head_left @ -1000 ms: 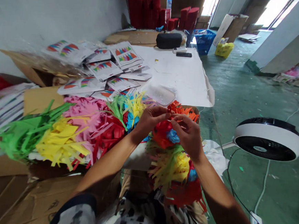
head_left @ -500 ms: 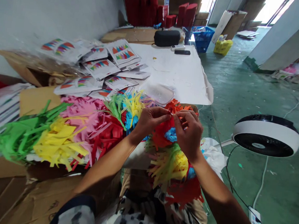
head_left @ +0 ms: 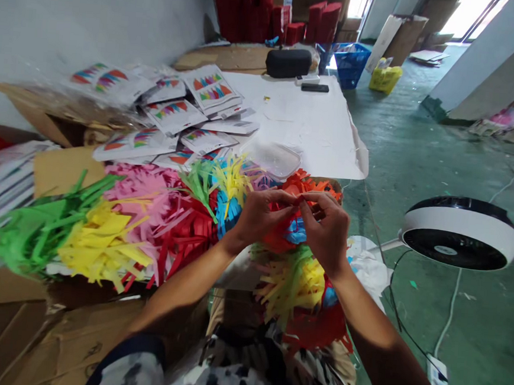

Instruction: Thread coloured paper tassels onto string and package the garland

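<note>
My left hand [head_left: 263, 215] and my right hand [head_left: 326, 229] meet over the near end of the table. Both pinch the thin top of a red tissue-paper tassel [head_left: 299, 201] between thumb and forefinger; the fingers hide part of it. Beneath them lie a blue tassel [head_left: 297, 231] and more orange-red strips. Across my lap hangs a bunch of tassels with yellow strips [head_left: 311, 275] and red strips [head_left: 317, 329]. Left of my hands are loose heaps of crimson [head_left: 191, 238], pink [head_left: 148, 193], yellow [head_left: 99, 242] and green [head_left: 44, 241] fringed paper.
Printed packets [head_left: 174, 116] are piled on the table's left. A clear plastic tray [head_left: 274, 158] sits just beyond my hands. Farther back are a black case [head_left: 288, 63] and a dark slim device [head_left: 315, 88]. On the right stands a fan [head_left: 461, 223] with cables along the floor.
My fingertips have come closer together on the red tassel's top, and the left hand has shifted slightly right. The tassel heaps lie as before.
</note>
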Available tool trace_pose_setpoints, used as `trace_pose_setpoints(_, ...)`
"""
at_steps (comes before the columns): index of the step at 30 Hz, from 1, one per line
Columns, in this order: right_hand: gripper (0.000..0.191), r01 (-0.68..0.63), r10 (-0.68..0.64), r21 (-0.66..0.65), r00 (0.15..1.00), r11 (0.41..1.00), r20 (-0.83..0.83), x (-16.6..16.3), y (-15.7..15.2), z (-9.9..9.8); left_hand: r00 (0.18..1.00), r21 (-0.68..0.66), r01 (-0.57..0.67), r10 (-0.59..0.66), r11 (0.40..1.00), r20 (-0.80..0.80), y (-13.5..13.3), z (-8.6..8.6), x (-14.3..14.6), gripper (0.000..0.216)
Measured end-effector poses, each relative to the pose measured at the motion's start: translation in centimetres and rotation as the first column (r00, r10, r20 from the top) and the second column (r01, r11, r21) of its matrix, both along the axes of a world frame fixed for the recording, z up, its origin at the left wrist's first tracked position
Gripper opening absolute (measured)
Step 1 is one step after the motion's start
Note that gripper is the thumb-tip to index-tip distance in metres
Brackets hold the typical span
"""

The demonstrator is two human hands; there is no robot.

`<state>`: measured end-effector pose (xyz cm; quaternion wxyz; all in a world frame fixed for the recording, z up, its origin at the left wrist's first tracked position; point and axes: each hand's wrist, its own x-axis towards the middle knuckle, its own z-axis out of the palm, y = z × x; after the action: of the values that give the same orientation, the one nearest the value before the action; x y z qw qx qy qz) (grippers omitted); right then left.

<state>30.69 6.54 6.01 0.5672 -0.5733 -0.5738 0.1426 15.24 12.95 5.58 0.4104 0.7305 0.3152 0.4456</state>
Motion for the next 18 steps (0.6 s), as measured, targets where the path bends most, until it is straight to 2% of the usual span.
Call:
trace_pose_setpoints(5,0.01,-0.014,0.015,0.008,0.995,1.0,-0.1,0.4,-0.1,-0.1,0.997,-0.076,0.014,-0.008,0.997,0.079,0.1,0.9,0.1,0.02)
trace_pose_setpoints(7,0.011,-0.018,0.018,0.006,0.992,1.0,-0.124,0.4,-0.2,0.0,0.994,-0.061,0.01,-0.004,0.998,0.112,0.3,1.2,0.2,0.02)
trace_pose_setpoints(10,0.012,-0.04,0.039,-0.007,0.989,0.999,-0.14,0.4,-0.2,0.1,0.996,0.039,-0.007,0.003,0.999,0.091,0.6,1.6,0.1,0.018)
trace_pose_setpoints(13,0.016,-0.113,0.108,-0.045,0.989,0.993,-0.102,0.7,-0.2,0.1,0.994,0.159,-0.099,0.091,0.982,0.06,1.0,2.5,-0.1,0.016)
trace_pose_setpoints(15,0.025,-0.143,0.141,-0.059,0.989,0.988,-0.037,1.2,-0.3,0.2,0.989,0.297,-0.145,0.146,0.944,0.019,1.3,3.4,-0.2,0.012)
trace_pose_setpoints(18,0.031,-0.14,0.14,-0.013,0.989,0.99,0.038,1.7,-0.3,0.6,0.99,0.485,-0.065,0.118,0.872,-0.08,1.6,4.5,-0.1,0.006)
